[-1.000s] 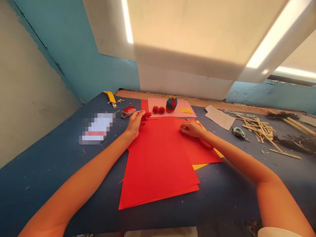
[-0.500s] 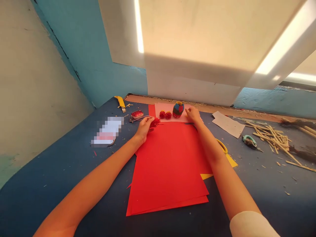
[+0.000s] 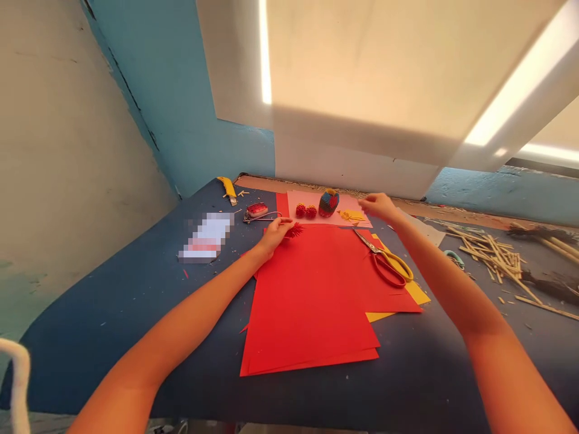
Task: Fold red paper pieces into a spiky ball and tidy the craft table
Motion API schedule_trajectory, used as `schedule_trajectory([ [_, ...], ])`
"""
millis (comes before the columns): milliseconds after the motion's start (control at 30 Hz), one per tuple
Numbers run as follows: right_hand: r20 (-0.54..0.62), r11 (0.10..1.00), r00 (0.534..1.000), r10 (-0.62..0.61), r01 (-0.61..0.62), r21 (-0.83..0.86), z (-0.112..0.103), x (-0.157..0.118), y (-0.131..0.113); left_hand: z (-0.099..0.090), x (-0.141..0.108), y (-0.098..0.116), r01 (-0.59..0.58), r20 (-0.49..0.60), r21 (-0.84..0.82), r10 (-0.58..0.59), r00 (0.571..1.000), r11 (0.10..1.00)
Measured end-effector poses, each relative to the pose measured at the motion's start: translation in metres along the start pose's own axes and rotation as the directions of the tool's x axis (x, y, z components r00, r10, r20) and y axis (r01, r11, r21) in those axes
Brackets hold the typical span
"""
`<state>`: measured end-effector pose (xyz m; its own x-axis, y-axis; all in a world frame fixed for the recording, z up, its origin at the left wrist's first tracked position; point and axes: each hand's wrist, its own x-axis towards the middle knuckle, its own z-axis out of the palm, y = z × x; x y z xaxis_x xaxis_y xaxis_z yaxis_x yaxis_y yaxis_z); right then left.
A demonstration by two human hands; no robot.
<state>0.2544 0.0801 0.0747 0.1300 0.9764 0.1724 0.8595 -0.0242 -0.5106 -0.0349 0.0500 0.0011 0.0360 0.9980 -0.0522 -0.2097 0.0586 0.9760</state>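
My left hand (image 3: 274, 235) is closed on a spiky red paper piece (image 3: 296, 230), just above the far left corner of the red paper sheets (image 3: 307, 289). My right hand (image 3: 380, 207) hovers with its fingers pinched together; whatever may be between them is too small to make out. Close to its left, small yellow paper pieces (image 3: 351, 215) lie on a pink sheet (image 3: 350, 202). On that sheet also stand a blue, red and yellow folded-paper ornament (image 3: 329, 203) and two small red spiky balls (image 3: 306, 211). Scissors (image 3: 384, 262) with red and yellow handles rest on the red paper.
To the left lie a blurred-out phone (image 3: 208, 238), a yellow box cutter (image 3: 228, 190) and a red case (image 3: 257, 210). Toward the right are thin sticks (image 3: 493, 256), a teal ring of keys (image 3: 453, 259) and a pale sheet (image 3: 425, 228). A wall stands behind the table.
My right hand has moved right and away from the ornament, uncovering the yellow pieces and the scissors. My left hand keeps its hold on the red paper piece. The view has shifted slightly.
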Motion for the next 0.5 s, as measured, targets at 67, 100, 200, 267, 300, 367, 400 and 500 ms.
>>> schedule_trajectory([
  [67,0.203,0.996,0.979,0.019,-0.036,0.081,0.007,-0.03,-0.001,0.003,-0.002,-0.004,-0.035,0.008,0.018,0.035,0.999,0.999],
  [100,0.281,0.992,0.96,0.022,-0.056,0.113,0.014,-0.045,-0.002,0.004,-0.003,-0.005,-0.054,0.016,0.027,0.053,0.998,0.998],
  [200,0.379,0.978,0.925,0.012,-0.09,0.189,0.039,-0.084,-0.004,0.006,-0.005,-0.008,-0.098,0.065,0.062,0.094,0.993,0.993],
  [267,0.374,0.972,0.927,0.006,-0.092,0.214,0.053,-0.099,-0.007,0.006,-0.005,-0.009,-0.121,0.099,0.086,0.112,0.989,0.989],
  [300,0.357,0.971,0.934,0.002,-0.086,0.221,0.057,-0.104,-0.008,0.005,-0.005,-0.009,-0.13,0.113,0.095,0.119,0.986,0.987],
  [367,0.315,0.972,0.949,-0.001,-0.073,0.223,0.062,-0.108,-0.013,0.003,-0.005,-0.01,-0.142,0.14,0.107,0.126,0.982,0.984],
  [400,0.299,0.973,0.954,-0.002,-0.068,0.222,0.063,-0.109,-0.014,0.003,-0.004,-0.011,-0.143,0.153,0.111,0.125,0.98,0.983],
  [500,0.28,0.971,0.96,0.008,-0.074,0.226,0.066,-0.108,-0.018,0.002,-0.003,-0.013,-0.13,0.185,0.116,0.107,0.977,0.985],
])
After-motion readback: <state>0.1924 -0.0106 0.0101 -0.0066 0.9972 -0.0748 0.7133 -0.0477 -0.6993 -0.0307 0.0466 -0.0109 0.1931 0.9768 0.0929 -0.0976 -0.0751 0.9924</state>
